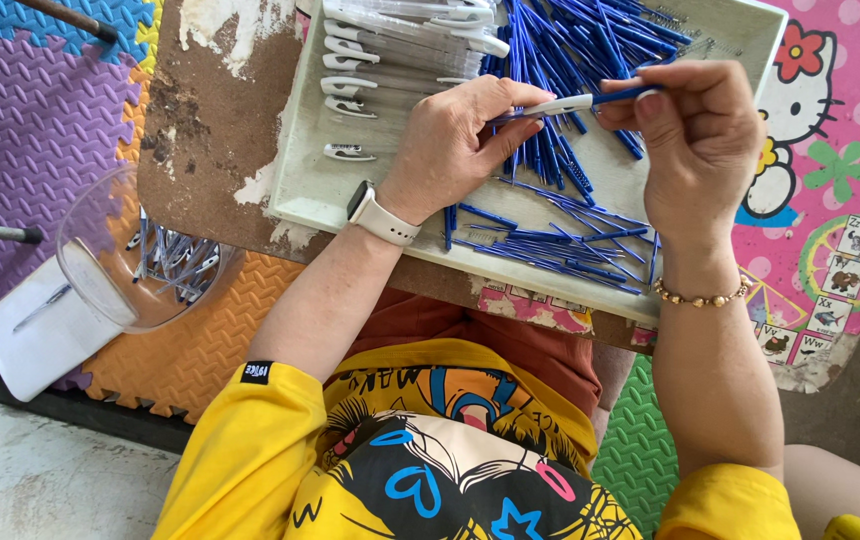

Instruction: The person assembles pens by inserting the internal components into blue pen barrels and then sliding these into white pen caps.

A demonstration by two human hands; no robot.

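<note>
My left hand (pixel 460 140) and my right hand (pixel 700 135) hold one pen (pixel 575 102) between them above a white tray (pixel 300 180). The left fingers pinch the pen's clear white end, and the right fingers grip its blue end. Under the hands the tray holds several loose blue pen refills (pixel 560 245) in a heap. Several clear pen barrels with white clips (pixel 370 60) lie in a row at the tray's left side. A white watch sits on my left wrist and a beaded bracelet on my right.
The tray rests on a worn brown board (pixel 210 130). A clear plastic bowl (pixel 100 250) with several finished pens stands to the left, beside a white box (pixel 35 335). Coloured foam mats (pixel 40 110) cover the floor. My lap in yellow lies below.
</note>
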